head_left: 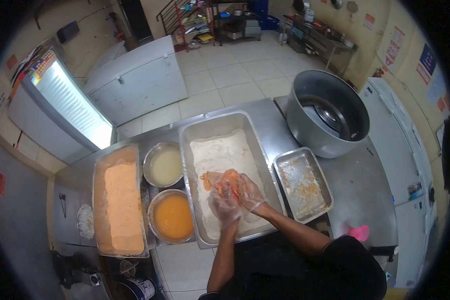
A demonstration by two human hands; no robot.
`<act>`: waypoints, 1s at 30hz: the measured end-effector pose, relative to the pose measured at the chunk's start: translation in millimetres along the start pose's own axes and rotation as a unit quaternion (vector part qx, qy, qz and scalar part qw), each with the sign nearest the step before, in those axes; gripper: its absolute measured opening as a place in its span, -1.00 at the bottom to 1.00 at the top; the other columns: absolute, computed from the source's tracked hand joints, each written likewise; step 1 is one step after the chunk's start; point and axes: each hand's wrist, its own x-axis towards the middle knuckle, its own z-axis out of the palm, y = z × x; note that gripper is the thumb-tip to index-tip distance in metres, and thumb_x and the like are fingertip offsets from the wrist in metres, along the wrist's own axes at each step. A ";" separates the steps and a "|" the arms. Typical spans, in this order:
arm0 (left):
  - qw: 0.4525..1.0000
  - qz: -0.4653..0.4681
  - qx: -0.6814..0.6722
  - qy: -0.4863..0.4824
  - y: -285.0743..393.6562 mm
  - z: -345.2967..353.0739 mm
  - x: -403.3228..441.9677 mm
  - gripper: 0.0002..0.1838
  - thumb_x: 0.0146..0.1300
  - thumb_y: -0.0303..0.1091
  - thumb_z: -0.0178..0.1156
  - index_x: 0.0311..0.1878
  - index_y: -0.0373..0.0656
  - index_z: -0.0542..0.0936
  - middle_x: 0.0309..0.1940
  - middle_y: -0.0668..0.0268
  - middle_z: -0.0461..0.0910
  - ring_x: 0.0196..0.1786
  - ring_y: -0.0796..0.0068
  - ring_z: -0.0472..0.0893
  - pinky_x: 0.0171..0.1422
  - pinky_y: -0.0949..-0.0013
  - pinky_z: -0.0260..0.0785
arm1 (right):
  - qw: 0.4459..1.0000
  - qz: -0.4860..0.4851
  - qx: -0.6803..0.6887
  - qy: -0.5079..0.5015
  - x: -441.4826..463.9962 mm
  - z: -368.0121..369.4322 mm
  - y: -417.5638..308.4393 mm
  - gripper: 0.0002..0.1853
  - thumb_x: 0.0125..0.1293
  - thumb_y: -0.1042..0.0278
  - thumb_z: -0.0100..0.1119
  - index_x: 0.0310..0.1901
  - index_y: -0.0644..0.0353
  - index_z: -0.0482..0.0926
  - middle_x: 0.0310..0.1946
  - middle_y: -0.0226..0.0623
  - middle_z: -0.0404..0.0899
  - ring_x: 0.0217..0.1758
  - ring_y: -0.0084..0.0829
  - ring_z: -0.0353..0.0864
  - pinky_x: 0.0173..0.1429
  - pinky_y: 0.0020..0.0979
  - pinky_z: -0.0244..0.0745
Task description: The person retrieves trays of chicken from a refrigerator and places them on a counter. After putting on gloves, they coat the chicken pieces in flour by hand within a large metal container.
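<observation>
Both hands wear clear plastic gloves and are raised over a deep metal tray (220, 230) of white flour (219, 150). Orange-red coated food pieces (230, 176) are cupped between my left hand (226, 202) and my right hand (250, 194), with the fingers of each wrapped round them. Another orange piece (207, 181) lies in the flour beside my left hand. Left of the tray stand a bowl of orange liquid (173, 216) and a bowl of pale liquid (166, 166). A shallow metal tray (303, 184) with orange residue is to the right.
A long tray of orange powder (122, 205) stands at the left. A large grey pot (327, 112) is at the back right, and a pink object (359, 233) at the right front. Beyond the metal table are a chest freezer (140, 82) and a lit fridge (72, 102).
</observation>
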 end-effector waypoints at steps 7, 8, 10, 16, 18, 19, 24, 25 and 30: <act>0.884 0.257 0.390 0.004 -8.7 -5.6 -20.5 -0.71 0.30 -0.21 0.17 -0.09 -0.25 0.51 -0.36 0.06 0.51 -0.28 0.05 0.53 -0.25 0.12 0.36 | 0.995 0.004 0.101 -0.018 -8.0 -4.9 0.2 -0.63 0.49 0.15 -0.17 0.12 0.26 0.35 -0.16 0.02 0.51 -0.06 -0.05 0.55 0.05 -0.24 0.45; 0.888 0.275 0.367 -0.025 14.6 -1.1 -16.5 -0.72 0.31 -0.20 0.17 -0.11 -0.23 0.51 -0.38 0.07 0.50 -0.32 0.05 0.52 -0.27 0.12 0.35 | 0.994 0.002 0.105 -0.024 -6.6 -9.9 1.9 -0.64 0.48 0.17 -0.14 0.13 0.25 0.34 -0.13 0.06 0.52 -0.01 0.04 0.55 0.07 -0.22 0.46; 0.959 0.150 0.237 0.033 12.2 6.2 -18.6 -0.75 0.30 -0.21 0.17 -0.17 -0.22 0.51 -0.42 0.11 0.49 -0.40 0.08 0.51 -0.31 0.13 0.35 | 0.978 -0.133 -0.152 -0.054 -5.9 -12.2 16.1 -0.64 0.46 0.17 -0.09 0.10 0.25 0.38 -0.12 -0.02 0.52 0.01 -0.10 0.54 0.08 -0.25 0.45; 0.937 0.170 0.293 -0.083 -75.2 -6.8 -53.7 -0.53 0.26 -0.33 0.19 0.22 -0.21 0.43 0.08 0.10 0.47 0.13 0.15 0.46 0.23 0.16 0.32 | 0.985 -0.069 -0.153 -0.035 11.4 -3.5 66.1 -0.83 0.41 0.28 -0.01 -0.20 0.19 0.50 -0.26 -0.38 0.46 -0.14 -0.52 0.44 -0.09 -0.39 0.42; 0.951 0.135 0.264 -0.092 -77.6 -11.5 -50.9 -0.51 0.23 -0.33 0.21 0.22 -0.20 0.43 0.06 0.10 0.49 0.11 0.15 0.48 0.21 0.16 0.33 | 0.991 -0.059 -0.106 -0.053 16.7 -0.7 54.1 -0.81 0.44 0.26 -0.02 -0.32 0.14 0.45 -0.33 -0.47 0.43 -0.26 -0.59 0.38 -0.20 -0.46 0.38; 0.963 0.108 0.214 -0.126 -77.2 -16.3 -47.5 -0.49 0.21 -0.32 0.23 0.23 -0.20 0.42 0.04 0.10 0.50 0.09 0.15 0.50 0.19 0.15 0.35 | 0.990 -0.071 -0.100 -0.070 15.9 3.1 43.4 -0.81 0.44 0.26 -0.02 -0.32 0.14 0.45 -0.33 -0.47 0.43 -0.26 -0.59 0.38 -0.20 -0.46 0.38; 0.935 0.239 0.262 -0.033 -23.3 -33.1 -22.8 -0.53 0.18 -0.32 0.26 0.16 -0.17 0.46 -0.16 0.12 0.57 -0.10 0.17 0.58 -0.02 0.15 0.44 | 0.978 0.034 0.202 -0.035 11.4 16.4 -0.1 -0.72 0.46 0.13 0.02 -0.41 0.03 0.36 -0.50 -0.57 0.39 -0.48 -0.69 0.38 -0.41 -0.58 0.35; 0.922 0.228 0.308 -0.063 -23.3 -33.9 -21.4 -0.53 0.17 -0.33 0.25 0.17 -0.16 0.45 -0.18 0.15 0.56 -0.17 0.18 0.58 -0.10 0.16 0.44 | 0.972 0.018 0.227 -0.052 14.0 17.0 5.6 -0.74 0.45 0.13 0.05 -0.38 0.03 0.38 -0.51 -0.57 0.40 -0.50 -0.67 0.39 -0.42 -0.56 0.37; 0.914 0.206 0.338 -0.089 -20.1 -42.5 -8.6 -0.47 0.13 -0.35 0.24 0.21 -0.14 0.42 -0.28 0.21 0.54 -0.35 0.20 0.56 -0.29 0.18 0.41 | 0.880 0.145 0.446 -0.082 15.3 22.9 -2.7 -0.77 0.42 0.12 0.07 -0.36 0.03 0.42 -0.49 -0.55 0.44 -0.50 -0.69 0.41 -0.45 -0.58 0.38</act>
